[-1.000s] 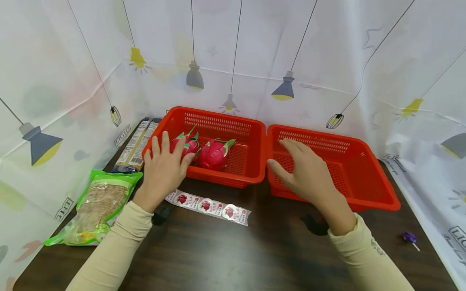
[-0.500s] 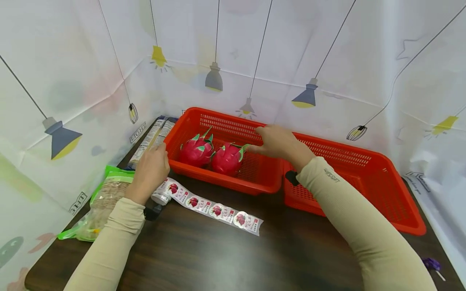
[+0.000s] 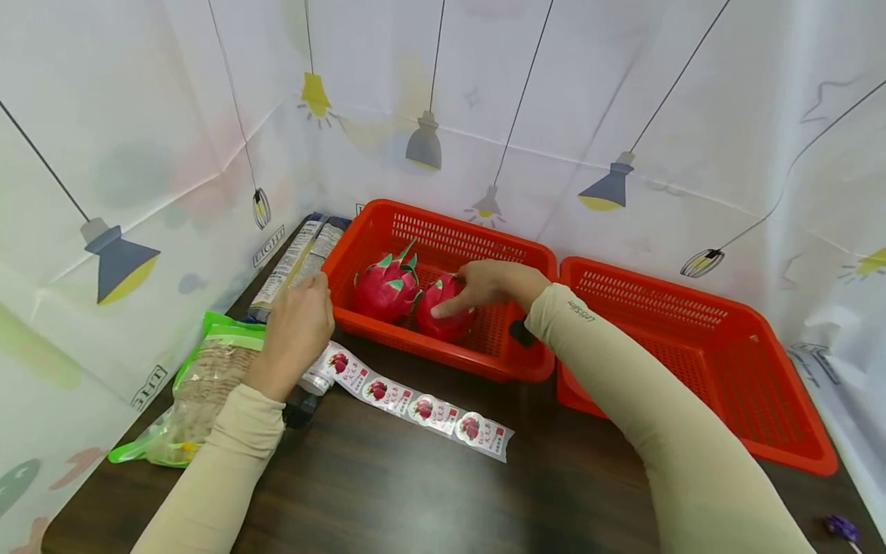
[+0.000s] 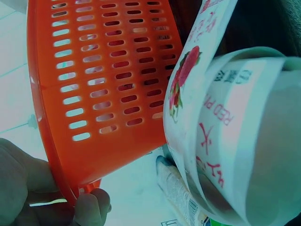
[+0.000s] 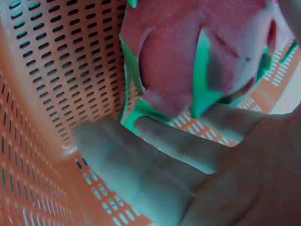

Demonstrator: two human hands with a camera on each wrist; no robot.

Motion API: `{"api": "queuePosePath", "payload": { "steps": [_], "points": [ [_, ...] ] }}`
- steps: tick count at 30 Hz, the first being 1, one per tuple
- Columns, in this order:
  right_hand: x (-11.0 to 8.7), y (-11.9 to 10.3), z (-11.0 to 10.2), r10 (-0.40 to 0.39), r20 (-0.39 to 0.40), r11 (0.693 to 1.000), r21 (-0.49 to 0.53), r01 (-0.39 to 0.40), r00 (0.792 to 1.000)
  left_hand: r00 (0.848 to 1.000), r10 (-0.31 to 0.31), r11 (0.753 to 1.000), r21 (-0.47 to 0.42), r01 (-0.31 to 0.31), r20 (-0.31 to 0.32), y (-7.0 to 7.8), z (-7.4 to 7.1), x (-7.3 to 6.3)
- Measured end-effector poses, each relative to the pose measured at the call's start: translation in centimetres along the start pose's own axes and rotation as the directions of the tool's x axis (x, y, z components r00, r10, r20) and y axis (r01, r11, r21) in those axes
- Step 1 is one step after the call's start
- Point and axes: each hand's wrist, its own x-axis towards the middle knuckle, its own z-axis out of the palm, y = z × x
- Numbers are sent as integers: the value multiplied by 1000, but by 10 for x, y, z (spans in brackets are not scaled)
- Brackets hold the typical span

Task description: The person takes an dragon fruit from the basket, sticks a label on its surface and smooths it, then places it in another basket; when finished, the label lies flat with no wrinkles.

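In the left red plastic basket point(image 3: 484, 362), two pink dragon fruits with green scales lie side by side. My right hand point(image 3: 487, 283) reaches over the basket and holds the right-hand dragon fruit point(image 3: 446, 327), thumb on its near side. The right wrist view shows fingers point(image 5: 183, 143) along the fruit's point(image 5: 178, 56) green tips. The other dragon fruit point(image 3: 383, 298) sits to its left, untouched. My left hand point(image 3: 294, 335) grips the basket's left corner; the left wrist view shows fingertips point(image 4: 89, 207) pinching its rim. Close by is a sticker roll point(image 4: 221, 122), its printed strip point(image 3: 422, 408) unrolled across the table.
A second red basket point(image 3: 699, 400) stands to the right. Left of my left hand lies a green-edged clear bag point(image 3: 214, 377) of beige food, with a printed packet point(image 3: 301, 258) behind it. A purple lollipop point(image 3: 841, 528) lies at the table's right edge.
My right hand has moved left from over the right basket and taken hold of the right-hand dragon fruit. The left hand went from above the fruits to the basket's left corner. The view has shifted right.
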Motion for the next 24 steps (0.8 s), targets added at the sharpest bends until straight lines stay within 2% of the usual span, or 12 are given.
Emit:
{"api": "queuePosePath", "payload": {
  "steps": [5, 9, 16, 18, 24],
  "points": [
    [12, -7, 4, 87, 135, 982, 155, -108, 987, 999, -22, 1000, -15, 22, 26, 3, -5, -1],
    [19, -5, 6, 105, 167, 960, 241, -144, 980, 996, -51, 998, -23, 52, 69, 8, -5, 1],
    [28, 1, 17, -42, 143, 893, 449, -27, 989, 995, -67, 998, -14, 69, 72, 7, -2, 1],
    [29, 1, 18, -48, 130, 896, 444, -15, 990, 995, -72, 997, -10, 73, 69, 7, -1, 1],
    [18, 1, 16, -21, 99, 952, 307, -10, 995, 992, -98, 995, 4, 98, 75, 11, 0, 1]
  ]
}}
